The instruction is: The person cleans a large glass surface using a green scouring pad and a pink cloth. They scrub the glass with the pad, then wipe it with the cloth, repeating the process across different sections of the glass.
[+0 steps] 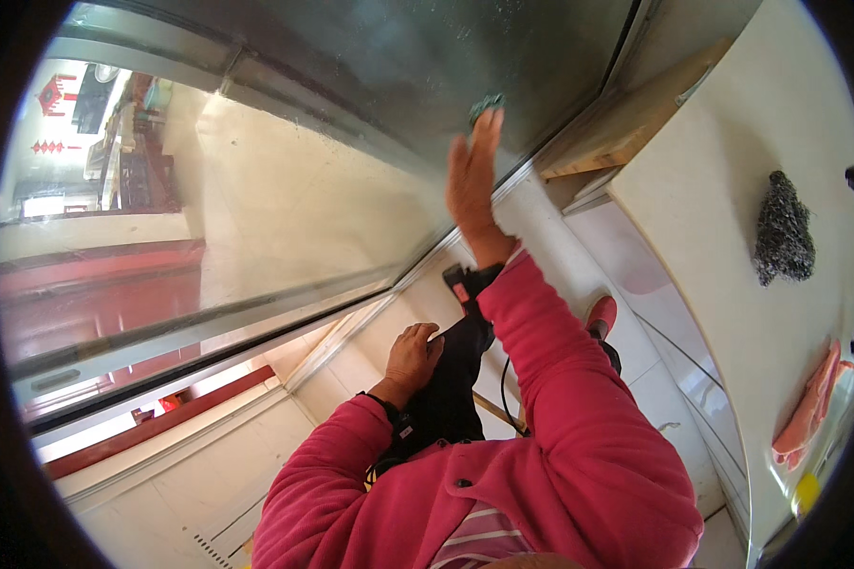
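Observation:
My right hand [475,174] is stretched out to the sliding glass door pane [370,78], its fingers pressing a small green scouring pad [486,107] against the glass. Cloudy smears and droplets mark the pane there. My left hand [413,359] rests on my dark-trousered knee, fingers loosely spread, holding nothing. On the pale countertop [690,192] at the right lies a clump of metal scouring wool [785,231]. Farther down the same top are pink rubber gloves [810,409], folded together.
A wooden board or drawer edge [633,121] is beside the counter. Below the pane runs the metal door track [377,306]. A dark cable [507,398] hangs near my legs. A yellow item [805,493] stands at the counter's lower right.

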{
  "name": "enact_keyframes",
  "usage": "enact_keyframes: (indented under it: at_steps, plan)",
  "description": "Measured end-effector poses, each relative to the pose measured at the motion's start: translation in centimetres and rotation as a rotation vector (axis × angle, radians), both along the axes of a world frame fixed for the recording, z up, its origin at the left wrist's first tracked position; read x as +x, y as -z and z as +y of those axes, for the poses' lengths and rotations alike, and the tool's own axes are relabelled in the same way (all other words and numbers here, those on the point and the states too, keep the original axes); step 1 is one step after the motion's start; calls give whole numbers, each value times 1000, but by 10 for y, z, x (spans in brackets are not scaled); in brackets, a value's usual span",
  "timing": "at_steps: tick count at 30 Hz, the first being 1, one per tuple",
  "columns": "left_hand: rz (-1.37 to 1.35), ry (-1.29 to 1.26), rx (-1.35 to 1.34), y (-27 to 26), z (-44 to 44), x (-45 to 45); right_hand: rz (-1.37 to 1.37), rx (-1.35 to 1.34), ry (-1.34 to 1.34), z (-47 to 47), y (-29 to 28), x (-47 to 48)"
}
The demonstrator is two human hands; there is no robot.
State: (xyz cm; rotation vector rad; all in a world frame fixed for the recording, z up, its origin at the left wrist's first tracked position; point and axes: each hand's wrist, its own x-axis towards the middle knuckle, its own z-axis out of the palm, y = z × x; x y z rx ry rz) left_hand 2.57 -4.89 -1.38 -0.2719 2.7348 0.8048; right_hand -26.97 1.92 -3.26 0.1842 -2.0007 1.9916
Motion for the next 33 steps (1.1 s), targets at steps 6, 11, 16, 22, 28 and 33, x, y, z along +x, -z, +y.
enact_keyframes:
  at_steps: [6,11,16,22,28,33]
  plan:
    - [-14,-14,-6,2,0,10,-657,-434,-341,-5,101,42]
    - [-1,-10,-38,4,0,8,-787,-420,-142,-13,121,15]
    - [42,-9,-56,2,1,9,-734,-214,-98,-1,67,12]
    - [86,-21,-86,5,1,17,-602,-460,-808,29,-40,76]
    - [153,45,-162,11,4,21,-408,-163,-801,111,-119,104]
    - [138,24,-201,18,-2,25,-370,-71,-680,182,-183,141]
